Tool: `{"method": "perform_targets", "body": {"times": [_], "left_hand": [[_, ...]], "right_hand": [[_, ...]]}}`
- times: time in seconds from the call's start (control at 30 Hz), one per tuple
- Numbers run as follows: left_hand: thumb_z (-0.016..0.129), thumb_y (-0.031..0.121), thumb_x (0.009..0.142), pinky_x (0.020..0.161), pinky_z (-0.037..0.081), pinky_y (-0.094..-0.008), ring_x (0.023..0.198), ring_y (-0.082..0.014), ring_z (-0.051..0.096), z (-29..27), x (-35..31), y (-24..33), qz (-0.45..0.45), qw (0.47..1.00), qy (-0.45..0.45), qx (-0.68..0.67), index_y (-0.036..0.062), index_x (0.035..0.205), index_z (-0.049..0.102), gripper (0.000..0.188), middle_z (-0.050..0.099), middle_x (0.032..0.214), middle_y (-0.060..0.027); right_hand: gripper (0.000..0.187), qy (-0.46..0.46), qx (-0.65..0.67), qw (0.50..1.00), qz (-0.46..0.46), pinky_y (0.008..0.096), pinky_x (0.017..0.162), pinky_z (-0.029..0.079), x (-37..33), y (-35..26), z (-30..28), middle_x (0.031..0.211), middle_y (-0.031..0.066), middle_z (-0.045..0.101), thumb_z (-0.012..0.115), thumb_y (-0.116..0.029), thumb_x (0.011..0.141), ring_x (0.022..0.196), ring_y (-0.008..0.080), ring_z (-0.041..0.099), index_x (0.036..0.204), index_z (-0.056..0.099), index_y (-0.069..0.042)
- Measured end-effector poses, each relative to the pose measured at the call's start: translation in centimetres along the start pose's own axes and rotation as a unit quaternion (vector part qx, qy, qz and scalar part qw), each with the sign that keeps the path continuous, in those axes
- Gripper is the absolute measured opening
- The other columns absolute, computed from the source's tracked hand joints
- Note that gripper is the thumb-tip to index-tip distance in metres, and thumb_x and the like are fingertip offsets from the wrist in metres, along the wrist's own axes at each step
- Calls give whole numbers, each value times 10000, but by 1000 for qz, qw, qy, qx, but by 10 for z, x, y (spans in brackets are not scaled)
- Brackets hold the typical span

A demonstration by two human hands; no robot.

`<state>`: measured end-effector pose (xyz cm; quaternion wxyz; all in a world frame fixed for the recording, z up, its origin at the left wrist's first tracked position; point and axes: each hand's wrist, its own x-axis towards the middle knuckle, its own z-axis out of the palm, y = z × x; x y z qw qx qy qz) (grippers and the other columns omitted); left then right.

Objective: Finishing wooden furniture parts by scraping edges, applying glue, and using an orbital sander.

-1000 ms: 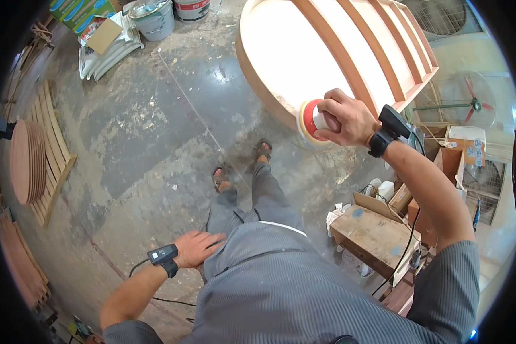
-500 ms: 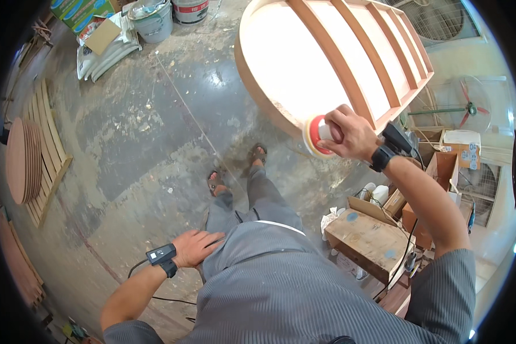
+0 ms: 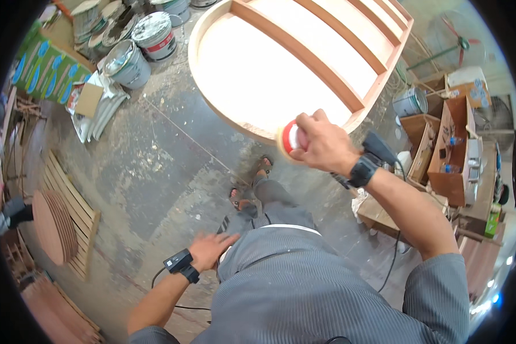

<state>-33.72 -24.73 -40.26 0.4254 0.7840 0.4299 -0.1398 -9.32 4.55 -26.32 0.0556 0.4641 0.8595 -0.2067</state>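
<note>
In my right hand (image 3: 325, 142), the fingers wrap round a round red and white hand pad (image 3: 293, 139) with a pale yellowish disc on its face. It is at the near edge of a large round-ended wooden frame (image 3: 212, 108); whether it presses on the wood I cannot tell. The frame has a bright white panel (image 3: 241, 74) inside and several curved wooden ribs (image 3: 299, 54) across it. Low on the left, my left hand (image 3: 209, 252) is by my hip, slightly blurred, its fingers stretched out and holding nothing.
Buckets (image 3: 155, 43) and stacked sacks (image 3: 100, 112) stand at the far left. Round wooden boards (image 3: 53, 226) lean on slats (image 3: 74, 195) at left. Wooden boxes (image 3: 456, 155) crowd the right, near a standing fan (image 3: 462, 43). A cable (image 3: 393, 264) hangs by my right arm.
The view has shifted, so the frame now appears further left and more buckets show. My right hand keeps hold of the pad at the frame's near edge. My left hand stays by my hip.
</note>
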Motion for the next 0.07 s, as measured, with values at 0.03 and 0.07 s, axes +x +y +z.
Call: {"method": "perform_targets", "body": {"times": [0.03,0.07], "left_hand": [[701,260,795,1041,372,-487,1261,-268,478,-6,8,-10,-88,994,-1,63,181,1458,350,754,341,1515,-56],[704,246,789,1067,335,-556,1291,-283,455,-14,20,-20,-173,977,0,126,190,1466,341,771,299,1551,-50]], "right_hand": [[449,-11,6,998,61,444,764,556,-1,14,-4,1072,198,544,744,-273,769,865,379,636,1147,554,-122],[490,-24,11,992,123,446,796,568,-3,34,-11,1100,184,542,745,-260,777,917,371,647,1205,538,-141]]}}
